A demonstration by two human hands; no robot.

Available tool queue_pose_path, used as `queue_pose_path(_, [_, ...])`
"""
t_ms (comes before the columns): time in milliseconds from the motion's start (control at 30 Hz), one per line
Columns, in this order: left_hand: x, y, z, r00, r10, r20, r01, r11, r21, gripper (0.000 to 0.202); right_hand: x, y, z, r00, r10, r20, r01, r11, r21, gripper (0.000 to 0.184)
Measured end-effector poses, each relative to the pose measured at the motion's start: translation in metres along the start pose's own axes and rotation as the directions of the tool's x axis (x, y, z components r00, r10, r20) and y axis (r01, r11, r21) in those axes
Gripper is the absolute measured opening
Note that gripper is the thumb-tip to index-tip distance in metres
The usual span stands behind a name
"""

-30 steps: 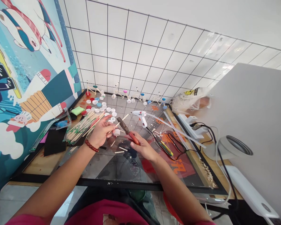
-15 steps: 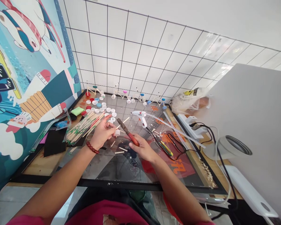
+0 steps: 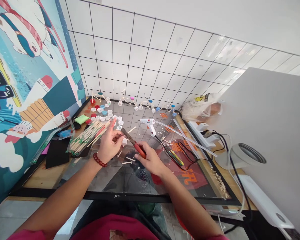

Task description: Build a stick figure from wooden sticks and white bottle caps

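gripping red-handled cutters (image 3: pixel 140 150) well behind the tabletop's edge (image 3: pixel 90 195)

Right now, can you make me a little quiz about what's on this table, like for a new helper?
1. Which hand holds the red-handled pliers?
2. True or false: the beaded bracelet is on the left wrist.
3. Fill in the blank: the white tool beyond the hands is a hot ____ gun.

Key: 1. The right hand. 2. True. 3. Glue.
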State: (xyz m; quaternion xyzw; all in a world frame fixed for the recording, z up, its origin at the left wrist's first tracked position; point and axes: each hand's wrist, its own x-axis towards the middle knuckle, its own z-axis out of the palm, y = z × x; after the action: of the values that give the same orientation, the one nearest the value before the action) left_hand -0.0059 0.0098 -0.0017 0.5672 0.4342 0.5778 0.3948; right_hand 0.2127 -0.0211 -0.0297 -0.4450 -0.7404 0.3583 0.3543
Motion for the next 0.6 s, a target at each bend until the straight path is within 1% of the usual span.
queue_pose_path(67, [-0.003, 0.002, 0.002, 1.0, 0.008, -0.029, -0.008, 1.0, -0.015, 0.095, -0.001, -0.002, -0.002, 0.994, 0.074, -0.083, -0.073, 0.997, 0.011, 0.064])
queue_pose_path(100, [-0.005, 0.003, 0.003, 0.999, 0.006, -0.036, -0.006, 1.0, -0.026, 0.096, -0.002, -0.004, -0.003, 0.99, 0.096, -0.107, -0.098, 0.995, -0.007, 0.068])
queue_pose_path(133, [-0.007, 0.003, 0.004, 0.999, 0.004, -0.038, -0.005, 0.999, -0.037, 0.096, -0.002, -0.005, -0.004, 0.988, 0.103, -0.111, -0.109, 0.993, -0.049, 0.067])
queue_pose_path(233, [-0.011, 0.001, 0.009, 0.999, 0.002, -0.043, -0.005, 0.999, -0.052, 0.09, -0.002, -0.009, -0.005, 0.993, 0.103, -0.051, -0.112, 0.969, -0.222, 0.04])
queue_pose_path(267, [-0.012, -0.001, 0.01, 0.999, 0.004, -0.044, -0.006, 0.999, -0.051, 0.088, -0.001, -0.01, -0.004, 0.993, 0.113, -0.034, -0.118, 0.959, -0.256, 0.034])
queue_pose_path(333, [-0.013, -0.005, 0.01, 0.999, 0.014, -0.037, -0.016, 0.999, -0.03, 0.087, -0.001, -0.01, -0.001, 0.989, 0.146, -0.031, -0.148, 0.949, -0.278, 0.032])
queue_pose_path(433, [-0.012, -0.007, 0.008, 0.999, 0.05, 0.004, -0.05, 0.998, 0.039, 0.087, 0.0, -0.007, 0.004, 0.985, 0.169, -0.037, -0.172, 0.943, -0.285, 0.03])
queue_pose_path(533, [-0.012, -0.005, 0.006, 0.997, 0.066, 0.051, -0.071, 0.991, 0.114, 0.083, 0.0, -0.004, 0.006, 0.988, 0.152, -0.033, -0.155, 0.941, -0.3, 0.024])
queue_pose_path(600, [-0.013, -0.004, 0.005, 0.993, 0.091, 0.08, -0.104, 0.979, 0.177, 0.08, 0.0, -0.004, 0.005, 0.992, 0.125, -0.029, -0.128, 0.943, -0.309, 0.023])
